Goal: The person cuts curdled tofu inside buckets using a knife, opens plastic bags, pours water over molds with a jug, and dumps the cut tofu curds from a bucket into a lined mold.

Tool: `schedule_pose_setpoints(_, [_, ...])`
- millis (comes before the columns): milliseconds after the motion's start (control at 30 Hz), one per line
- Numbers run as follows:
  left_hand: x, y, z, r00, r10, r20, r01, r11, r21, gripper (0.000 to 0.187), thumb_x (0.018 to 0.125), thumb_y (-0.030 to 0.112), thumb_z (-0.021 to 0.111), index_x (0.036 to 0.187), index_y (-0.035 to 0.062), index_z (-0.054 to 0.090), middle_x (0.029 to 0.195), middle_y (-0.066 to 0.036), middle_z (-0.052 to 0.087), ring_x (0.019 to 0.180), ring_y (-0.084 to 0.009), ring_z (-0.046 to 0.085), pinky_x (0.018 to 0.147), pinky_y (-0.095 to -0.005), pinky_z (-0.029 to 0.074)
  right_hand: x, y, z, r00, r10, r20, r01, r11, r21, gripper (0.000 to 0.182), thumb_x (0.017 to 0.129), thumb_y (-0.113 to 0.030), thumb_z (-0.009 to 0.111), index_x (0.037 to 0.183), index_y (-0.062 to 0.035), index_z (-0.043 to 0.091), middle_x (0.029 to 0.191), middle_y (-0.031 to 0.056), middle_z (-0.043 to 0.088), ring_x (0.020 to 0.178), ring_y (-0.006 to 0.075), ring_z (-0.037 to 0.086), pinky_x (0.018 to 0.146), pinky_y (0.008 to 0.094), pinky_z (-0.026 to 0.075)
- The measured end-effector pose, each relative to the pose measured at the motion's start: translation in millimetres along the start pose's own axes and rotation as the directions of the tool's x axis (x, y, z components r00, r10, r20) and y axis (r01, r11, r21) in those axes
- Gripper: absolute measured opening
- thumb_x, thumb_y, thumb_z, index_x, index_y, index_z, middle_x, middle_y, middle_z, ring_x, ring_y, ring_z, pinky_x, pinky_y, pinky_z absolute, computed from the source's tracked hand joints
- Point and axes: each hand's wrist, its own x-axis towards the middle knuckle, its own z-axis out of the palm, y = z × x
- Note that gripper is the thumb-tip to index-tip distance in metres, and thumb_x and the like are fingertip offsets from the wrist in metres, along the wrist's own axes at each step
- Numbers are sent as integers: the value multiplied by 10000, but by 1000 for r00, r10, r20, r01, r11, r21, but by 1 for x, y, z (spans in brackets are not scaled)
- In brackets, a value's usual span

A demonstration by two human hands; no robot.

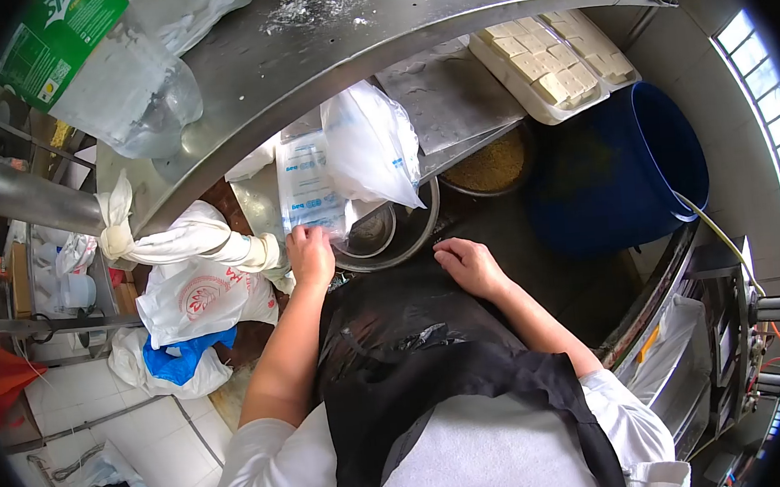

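Observation:
At the lower edge of a flat pack of clear plastic bags (307, 181) with blue print is my left hand (311, 257), its fingers closed on that edge. A puffed, whitish plastic bag (365, 140) lies over the pack's right side. My right hand (472, 266) is at the front of my black apron (405, 320), fingers curled together; what they hold, if anything, is hidden. Between and beyond the hands sits a round metal bowl (425, 227), partly covered by the plastic, with a smaller round metal vessel (373, 233) inside.
A steel shelf (301, 44) dusted with white powder overhangs the far side, with a plastic bottle (112, 91) on it. Trays of white blocks (541, 62), a pan of brown grains (489, 162) and a blue barrel (618, 166) stand right. Knotted cloth (179, 239) hangs left.

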Motion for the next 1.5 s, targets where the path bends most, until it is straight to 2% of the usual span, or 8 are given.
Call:
schedule_pose_setpoints(300, [17, -2, -22, 995, -16, -96, 8, 997, -80, 63, 952, 95, 622, 973, 35, 621, 1015, -196, 624, 960, -432, 576, 870, -538, 482, -4, 9, -10, 998, 66, -11, -66, 998, 2, 293, 984, -231, 666, 1151, 3, 718, 1058, 209, 743, 1016, 357, 723, 894, 411, 565])
schedule_pose_setpoints(600, [12, -18, -39, 970, 33, 242, -36, 999, 11, 138, 958, 119, 630, 1015, -4, 606, 1008, -232, 653, 1008, -468, 591, 878, -572, 475, 14, -4, -3, 999, -4, 33, 3, 1000, 15, 281, 981, -228, 672, 1139, 0, 719, 1015, 202, 747, 979, 347, 732, 863, 404, 570])
schedule_pose_setpoints(900, [36, -6, -67, 927, -359, -105, 312, 897, -313, 126, 1027, 132, 577, 980, 19, 607, 837, -188, 676, 759, -379, 672, 703, -496, 513, 26, -17, 10, 996, -12, 87, 12, 1000, 1, 301, 982, -241, 665, 1158, -3, 718, 1042, 201, 748, 997, 340, 733, 881, 402, 569])
schedule_pose_setpoints(967, [51, 2, -85, 786, -618, 17, 466, 574, -673, 156, 1068, 121, 534, 1052, -30, 571, 995, -170, 691, 811, -250, 684, 709, -408, 544, 30, -23, 8, 996, -15, 89, 15, 1000, -9, 300, 982, -240, 665, 1160, -4, 718, 1042, 199, 749, 996, 337, 733, 879, 401, 568])
schedule_pose_setpoints(1133, [75, 31, -119, 801, -503, -326, 92, 642, -762, 126, 1076, 108, 518, 1077, -13, 551, 1016, -127, 625, 837, -181, 627, 723, -343, 528, 32, -21, 9, 995, 22, 100, -24, 999, 21, 296, 984, -234, 671, 1165, -4, 717, 1030, 192, 750, 968, 317, 735, 861, 387, 567])
schedule_pose_setpoints(1300, [73, 48, -153, 787, -539, -299, 155, 643, -750, 119, 1085, 102, 499, 1124, -9, 518, 981, -108, 590, 825, -184, 581, 727, -333, 501, 35, -31, 10, 987, 63, 151, -81, 990, 119, 342, 1005, -286, 669, 1185, 2, 709, 998, 157, 753, 938, 243, 731, 853, 371, 567])
schedule_pose_setpoints(1367, [67, 62, -163, 803, -308, -509, -35, 830, -557, 114, 1087, 95, 486, 1115, -9, 521, 964, -103, 586, 798, -191, 577, 725, -333, 497, 34, -35, 11, 976, 85, 199, -122, 976, 180, 392, 1026, -339, 661, 1200, 10, 702, 1021, 143, 753, 948, 223, 725, 863, 369, 569])
schedule_pose_setpoints(1500, [39, 111, -161, 982, 110, -152, -184, 731, -657, 53, 1009, 5, 583, 1052, 33, 568, 970, -172, 630, 843, -353, 656, 764, -408, 533, 44, -31, 11, 821, 35, 570, -419, 716, 559, 869, 1026, -755, 301, 1312, -6, 636, 1184, 168, 716, 1029, 266, 713, 863, 351, 582])
